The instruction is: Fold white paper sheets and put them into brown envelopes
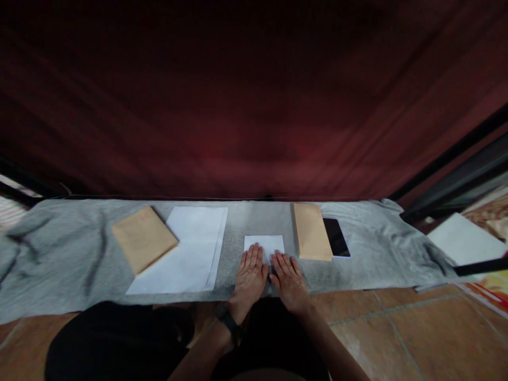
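Note:
A small white piece of paper point(265, 241), which looks folded, lies on the grey cloth near the middle. My left hand point(251, 272) rests flat on its left part, fingers stretched out and pointing away from me. On the right part, my right hand point(289, 278) is also laid flat, fingers slightly spread. Both hands cover the near edge of the paper. To the right lies a stack of brown envelopes point(313, 233), partly over a dark phone or tablet point(336, 237). Large white paper sheets point(186, 254) are spread to the left of my hands.
Another stack of brown envelopes point(145, 238) overlaps the left side of the sheets. The grey cloth point(381, 248) covers a long, narrow surface. A dark red panel or curtain point(254, 132) rises behind it. Tiled floor point(436, 328) shows at lower right, with a white board-like item point(468, 239) beyond.

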### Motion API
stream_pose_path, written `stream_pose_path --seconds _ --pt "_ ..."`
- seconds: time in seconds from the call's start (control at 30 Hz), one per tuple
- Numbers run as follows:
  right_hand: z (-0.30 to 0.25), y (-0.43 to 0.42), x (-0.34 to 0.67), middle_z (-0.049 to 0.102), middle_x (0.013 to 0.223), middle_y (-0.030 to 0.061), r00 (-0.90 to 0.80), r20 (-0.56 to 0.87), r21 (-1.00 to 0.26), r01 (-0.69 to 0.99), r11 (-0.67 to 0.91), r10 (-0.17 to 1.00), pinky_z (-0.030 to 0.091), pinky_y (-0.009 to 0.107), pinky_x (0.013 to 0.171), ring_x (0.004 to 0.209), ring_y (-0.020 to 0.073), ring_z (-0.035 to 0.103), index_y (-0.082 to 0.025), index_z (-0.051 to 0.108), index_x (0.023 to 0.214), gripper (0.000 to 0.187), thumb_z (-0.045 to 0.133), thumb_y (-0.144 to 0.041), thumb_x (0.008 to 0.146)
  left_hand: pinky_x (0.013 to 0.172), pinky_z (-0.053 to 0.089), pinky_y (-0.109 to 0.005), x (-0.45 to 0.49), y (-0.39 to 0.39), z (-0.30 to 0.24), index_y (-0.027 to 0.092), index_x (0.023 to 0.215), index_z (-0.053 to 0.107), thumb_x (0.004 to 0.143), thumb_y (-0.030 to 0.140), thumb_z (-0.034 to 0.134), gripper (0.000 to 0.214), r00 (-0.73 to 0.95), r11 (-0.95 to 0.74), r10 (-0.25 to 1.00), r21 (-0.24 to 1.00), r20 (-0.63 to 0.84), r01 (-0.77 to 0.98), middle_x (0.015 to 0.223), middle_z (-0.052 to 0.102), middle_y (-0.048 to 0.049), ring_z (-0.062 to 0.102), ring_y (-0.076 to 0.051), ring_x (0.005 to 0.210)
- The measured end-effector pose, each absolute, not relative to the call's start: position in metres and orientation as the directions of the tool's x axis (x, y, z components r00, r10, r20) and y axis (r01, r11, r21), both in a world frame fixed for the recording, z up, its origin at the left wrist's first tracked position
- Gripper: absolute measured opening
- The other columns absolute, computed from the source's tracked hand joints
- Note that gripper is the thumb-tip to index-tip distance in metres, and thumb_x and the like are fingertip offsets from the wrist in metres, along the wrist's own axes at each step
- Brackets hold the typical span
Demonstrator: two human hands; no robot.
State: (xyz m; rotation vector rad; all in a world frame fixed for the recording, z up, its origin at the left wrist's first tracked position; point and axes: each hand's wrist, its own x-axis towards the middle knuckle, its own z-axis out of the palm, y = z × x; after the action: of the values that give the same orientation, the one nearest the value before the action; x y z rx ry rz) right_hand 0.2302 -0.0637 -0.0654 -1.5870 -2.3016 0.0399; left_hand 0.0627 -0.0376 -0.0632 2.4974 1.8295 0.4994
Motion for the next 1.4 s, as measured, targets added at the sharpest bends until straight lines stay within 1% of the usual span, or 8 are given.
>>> stream_pose_path --seconds 0.1,0.27,0.5,0.63,0.83,1.0,1.17,1.4 --pt "-0.065 -0.063 0.230 0.041 0.156 0.0079 -0.323 0.275 -0.190 0.905 0.381 0.905 0.022 0.046 0.122 0.144 0.0239 0.040 -0.020 0.037 0.153 0.052 0.040 -0.037 0.104 0.121 0.028 -0.049 0.062 -0.021 -0.064 0.008 0.152 0.035 0.100 0.029 0.034 0.056 0.272 -0.316 0.931 0.165 0.244 0.934 0.157 0.039 -0.0160 0.028 -0.026 0.149" --pt "-0.064 -0.063 0.230 0.044 0.155 0.0085 -0.314 0.312 -0.160 0.913 0.375 0.897 0.023 0.045 0.122 0.142 0.0235 0.042 -0.017 0.041 0.151 0.051 0.043 -0.037 0.104 0.122 0.026 -0.047 0.051 -0.006 -0.065 0.007 0.153 0.034 0.102 0.037 0.032 0.059 0.204 -0.237 0.952 0.128 0.228 0.963 0.159 0.035 -0.0165 0.028 -0.026 0.150" --pt "-0.056 -0.047 0.219 0.050 0.150 0.0087 -0.280 0.321 -0.245 0.898 0.365 0.905 0.026 0.042 0.122 0.141 0.0196 0.044 -0.014 0.046 0.147 0.047 0.037 -0.033 0.105 0.122 0.025 -0.047 0.043 -0.010 -0.065 0.007 0.153 0.034 0.102 0.039 0.030 0.061 0.172 -0.202 0.957 0.111 0.235 0.973 0.159 0.034 -0.0156 0.027 -0.027 0.150" --pt "-0.061 -0.023 0.207 0.048 0.152 0.0112 -0.291 0.329 -0.235 0.896 0.376 0.899 0.029 0.045 0.119 0.142 0.0218 0.042 -0.014 0.046 0.147 0.048 0.039 -0.034 0.104 0.122 0.026 -0.049 0.044 -0.010 -0.065 0.006 0.152 0.036 0.102 0.038 0.029 0.060 0.173 -0.203 0.957 0.114 0.231 0.972 0.158 0.035 -0.0165 0.027 -0.028 0.150" --pt "-0.075 -0.005 0.210 0.044 0.154 0.0128 -0.211 0.366 -0.182 0.939 0.292 0.907 0.029 0.046 0.118 0.143 0.0254 0.040 -0.013 0.043 0.149 0.050 0.039 -0.035 0.105 0.120 0.028 -0.049 0.043 -0.010 -0.065 0.006 0.151 0.038 0.103 0.041 0.026 0.061 0.176 -0.205 0.955 0.101 0.241 0.974 0.157 0.039 -0.0169 0.030 -0.028 0.149" --pt "-0.081 -0.005 0.213 0.044 0.153 0.0179 -0.110 0.384 -0.157 0.971 0.182 0.917 0.031 0.048 0.115 0.141 0.0291 0.042 -0.007 0.040 0.150 0.055 0.039 -0.037 0.104 0.121 0.028 -0.048 0.043 -0.010 -0.063 0.005 0.151 0.037 0.103 0.043 0.027 0.062 0.176 -0.206 0.956 0.110 0.235 0.972 0.157 0.039 -0.0171 0.031 -0.028 0.149" --pt "-0.081 -0.008 0.215 0.046 0.151 0.0197 -0.084 0.414 -0.158 0.974 0.163 0.907 0.033 0.049 0.114 0.140 0.0303 0.042 -0.006 0.039 0.150 0.056 0.037 -0.037 0.105 0.120 0.028 -0.049 0.045 -0.010 -0.063 0.005 0.151 0.037 0.102 0.048 0.027 0.066 0.167 -0.198 0.959 0.123 0.227 0.972 0.157 0.038 -0.0175 0.029 -0.029 0.149" --pt "-0.076 -0.041 0.224 0.042 0.156 0.0118 -0.168 0.384 -0.150 0.959 0.241 0.908 0.032 0.044 0.116 0.142 0.0262 0.041 -0.017 0.042 0.150 0.051 0.040 -0.036 0.104 0.121 0.027 -0.050 0.043 -0.009 -0.068 0.007 0.151 0.037 0.102 0.049 0.029 0.066 0.171 -0.211 0.950 0.132 0.261 0.969 0.158 0.037 -0.0171 0.028 -0.029 0.150"
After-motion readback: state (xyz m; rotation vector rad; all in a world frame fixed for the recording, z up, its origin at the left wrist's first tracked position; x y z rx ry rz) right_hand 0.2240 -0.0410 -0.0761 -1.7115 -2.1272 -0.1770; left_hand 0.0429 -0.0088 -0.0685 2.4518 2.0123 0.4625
